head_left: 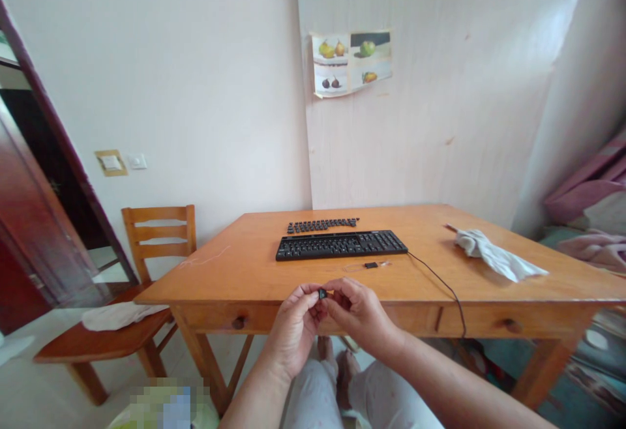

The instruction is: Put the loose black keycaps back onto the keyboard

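Just in front of the table's near edge, my two hands meet around a small black keycap. My left hand pinches it between thumb and fingertips. From the other side my right hand closes its thumb and fingers on the same keycap; the fingers partly hide it. Beyond the hands lies a black keyboard, with bare gaps along its upper rows. Loose keycaps stand in rows behind it. Between the keyboard and my hands are a small black piece and a thin clear wire-like item.
The wooden table has drawers along its front. A white cloth on a stick lies at the right. The keyboard cable hangs over the near edge. A wooden chair with a pale cloth stands at the left.
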Motion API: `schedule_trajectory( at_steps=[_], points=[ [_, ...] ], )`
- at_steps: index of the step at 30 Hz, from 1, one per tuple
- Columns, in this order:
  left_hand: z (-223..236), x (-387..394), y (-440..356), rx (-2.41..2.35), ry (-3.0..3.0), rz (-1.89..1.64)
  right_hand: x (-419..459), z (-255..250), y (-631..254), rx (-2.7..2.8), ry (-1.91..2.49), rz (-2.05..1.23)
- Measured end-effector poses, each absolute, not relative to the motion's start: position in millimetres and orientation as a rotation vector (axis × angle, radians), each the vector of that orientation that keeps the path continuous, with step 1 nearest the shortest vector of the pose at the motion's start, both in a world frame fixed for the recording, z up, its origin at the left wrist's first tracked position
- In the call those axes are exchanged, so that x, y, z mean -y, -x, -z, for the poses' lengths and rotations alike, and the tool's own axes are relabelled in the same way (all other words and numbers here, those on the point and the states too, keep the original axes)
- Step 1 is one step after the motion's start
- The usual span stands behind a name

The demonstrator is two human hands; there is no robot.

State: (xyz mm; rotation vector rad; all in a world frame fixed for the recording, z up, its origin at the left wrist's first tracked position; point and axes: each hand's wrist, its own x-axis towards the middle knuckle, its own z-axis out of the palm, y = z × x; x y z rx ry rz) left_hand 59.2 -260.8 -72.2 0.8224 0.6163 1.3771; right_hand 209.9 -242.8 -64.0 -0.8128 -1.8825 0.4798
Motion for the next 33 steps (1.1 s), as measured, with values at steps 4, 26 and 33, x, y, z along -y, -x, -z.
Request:
schedule_trajectory(
  at_steps=[4, 26, 33],
  points=[
    [63, 248, -63, -0.627, -0.877, -1.378, 231, 57, -212, 1.897, 0.853, -0.4],
    [15, 120, -74, -0.581, -1.014, -1.176, 121, 12, -233, 1.878, 0.947, -0.194],
    [11, 78, -62, -0.587, -1.033, -1.042, 97, -2, -239, 1.959, 0.863, -0.283]
  ],
)
